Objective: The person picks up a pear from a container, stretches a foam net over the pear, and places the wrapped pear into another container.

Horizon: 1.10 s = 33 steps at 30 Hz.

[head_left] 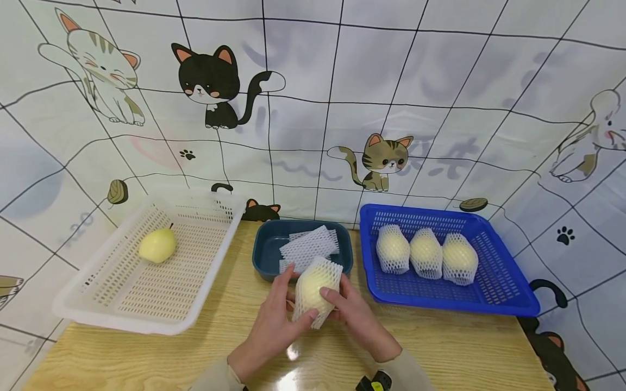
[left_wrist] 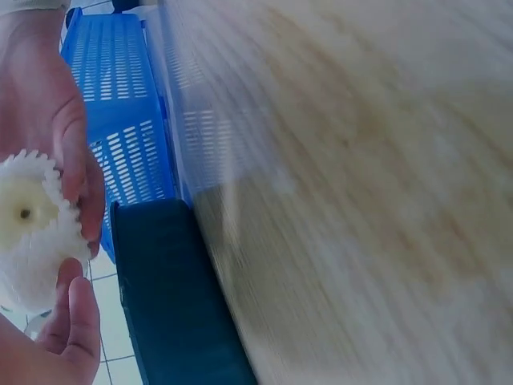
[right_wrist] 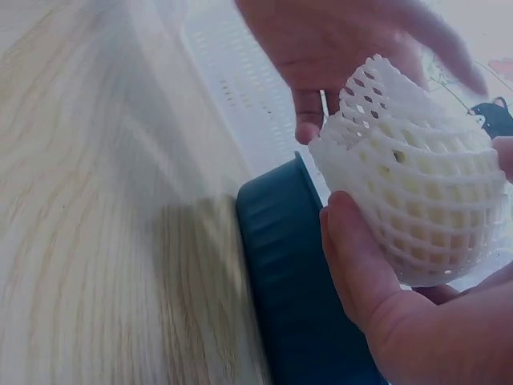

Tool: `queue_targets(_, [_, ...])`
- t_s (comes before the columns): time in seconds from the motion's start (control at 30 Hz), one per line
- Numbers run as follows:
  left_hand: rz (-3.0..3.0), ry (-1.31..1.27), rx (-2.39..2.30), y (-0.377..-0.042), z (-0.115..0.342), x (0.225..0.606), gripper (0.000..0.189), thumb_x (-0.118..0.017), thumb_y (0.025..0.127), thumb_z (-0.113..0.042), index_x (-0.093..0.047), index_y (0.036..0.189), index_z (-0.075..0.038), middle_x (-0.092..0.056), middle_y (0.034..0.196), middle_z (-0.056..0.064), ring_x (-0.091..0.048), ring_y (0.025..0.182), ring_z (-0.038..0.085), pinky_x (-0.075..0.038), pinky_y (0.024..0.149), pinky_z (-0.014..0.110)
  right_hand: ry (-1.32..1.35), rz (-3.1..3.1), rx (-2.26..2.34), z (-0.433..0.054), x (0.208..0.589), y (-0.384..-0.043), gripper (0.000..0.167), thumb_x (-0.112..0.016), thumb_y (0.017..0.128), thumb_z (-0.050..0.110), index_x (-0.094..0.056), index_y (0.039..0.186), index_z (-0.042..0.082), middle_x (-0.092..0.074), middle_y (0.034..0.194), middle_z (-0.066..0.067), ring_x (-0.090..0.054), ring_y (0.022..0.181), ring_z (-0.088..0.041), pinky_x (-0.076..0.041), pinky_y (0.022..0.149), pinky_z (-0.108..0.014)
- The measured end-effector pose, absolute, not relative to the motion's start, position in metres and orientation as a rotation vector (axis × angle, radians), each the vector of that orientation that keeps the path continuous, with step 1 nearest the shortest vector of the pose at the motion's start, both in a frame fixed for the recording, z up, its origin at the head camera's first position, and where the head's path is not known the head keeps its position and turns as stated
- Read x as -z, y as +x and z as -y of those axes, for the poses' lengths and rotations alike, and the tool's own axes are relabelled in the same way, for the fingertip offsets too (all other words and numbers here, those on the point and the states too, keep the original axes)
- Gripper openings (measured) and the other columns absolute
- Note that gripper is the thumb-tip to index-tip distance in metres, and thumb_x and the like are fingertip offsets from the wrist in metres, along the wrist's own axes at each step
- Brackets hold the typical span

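Observation:
Between my two hands is a pale yellow pear (head_left: pixel 315 288) in a white foam net sleeve. My left hand (head_left: pixel 275 321) holds it from the left, thumb at its lower side and fingers round the far edge. On the other side my right hand (head_left: pixel 359 321) grips it, thumb across the front of the netting. The right wrist view shows the sleeved pear (right_wrist: pixel 433 200) with loose netting standing up at one end. Just behind the hands, a teal tub (head_left: pixel 261 255) contains flat white foam net sleeves (head_left: pixel 308 247).
At left, a white plastic basket (head_left: pixel 195 296) holds one bare yellow-green pear (head_left: pixel 158 245) with a stem. A blue basket (head_left: pixel 504 288) at right holds three sleeved pears (head_left: pixel 426 253) in a row. Everything stands on a wood-grain table (head_left: pixel 235 320) against a cat-print cloth (head_left: pixel 303 125).

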<state>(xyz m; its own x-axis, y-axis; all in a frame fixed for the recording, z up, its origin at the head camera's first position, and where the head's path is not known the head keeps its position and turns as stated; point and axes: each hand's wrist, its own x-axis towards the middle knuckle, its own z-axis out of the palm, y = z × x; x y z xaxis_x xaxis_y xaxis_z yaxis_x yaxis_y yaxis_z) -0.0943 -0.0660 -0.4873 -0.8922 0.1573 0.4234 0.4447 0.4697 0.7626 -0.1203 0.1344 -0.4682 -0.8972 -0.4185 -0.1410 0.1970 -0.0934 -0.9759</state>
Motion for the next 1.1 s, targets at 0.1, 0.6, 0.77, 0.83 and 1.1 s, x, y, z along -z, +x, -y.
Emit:
queue_targets(0.1, [2.339,-0.577,1.502,-0.097,0.069,0.49,0.071,-0.063,0.099,-0.024,-0.032,0.159,-0.004,-0.053,0.142,0.014,-0.064,0.095,0.015,-0.055,0.077,0.032,-0.218,-1.785,2.058,-0.138,0.466,-0.12,0.067,-0.052,0.106,0.024,-0.019,0.16,0.002,-0.048,0.142,-0.024,-0.065,0.109,-0.02,-0.059,0.088,-0.036])
queue_targets(0.6, [2.2,-0.445,1.762,-0.107,0.069,0.488,0.028,-0.046,0.109,-0.009,-0.056,0.136,-0.007,-0.064,0.132,0.011,-0.063,0.118,0.031,-0.051,0.098,0.034,-0.318,-1.774,2.218,-0.158,0.444,-0.109,0.067,-0.048,0.105,0.012,-0.014,0.16,-0.004,-0.056,0.128,-0.009,-0.067,0.104,-0.017,-0.058,0.086,-0.034])
queue_targets(0.77, [2.237,-0.416,1.766,-0.11,0.063,0.488,0.027,-0.058,0.104,-0.007,-0.06,0.131,-0.002,-0.066,0.125,0.006,-0.064,0.115,0.029,-0.054,0.091,0.032,-0.304,-1.869,2.283,-0.168,0.432,-0.103,0.062,-0.045,0.103,0.009,-0.019,0.157,-0.008,-0.061,0.115,-0.006,-0.067,0.096,-0.013,-0.057,0.084,-0.029])
queue_targets(0.83, [2.255,-0.458,1.721,-0.111,0.063,0.488,0.03,-0.062,0.1,-0.003,-0.06,0.13,-0.001,-0.066,0.126,0.006,-0.063,0.115,0.03,-0.055,0.089,0.034,-0.33,-1.903,2.318,-0.174,0.428,-0.102,0.056,-0.043,0.103,0.008,-0.024,0.154,-0.007,-0.062,0.113,-0.006,-0.068,0.096,-0.014,-0.058,0.084,-0.029])
queue_targets(1.1, [2.406,-0.782,1.425,-0.11,0.062,0.488,0.055,-0.069,0.092,-0.004,-0.053,0.145,-0.007,-0.055,0.147,0.01,-0.052,0.137,0.028,-0.046,0.109,0.046,-0.486,-1.895,2.474,-0.208,0.413,-0.108,0.039,-0.038,0.106,0.008,-0.046,0.143,0.016,-0.064,0.117,0.0,-0.066,0.103,-0.012,-0.056,0.088,-0.028])
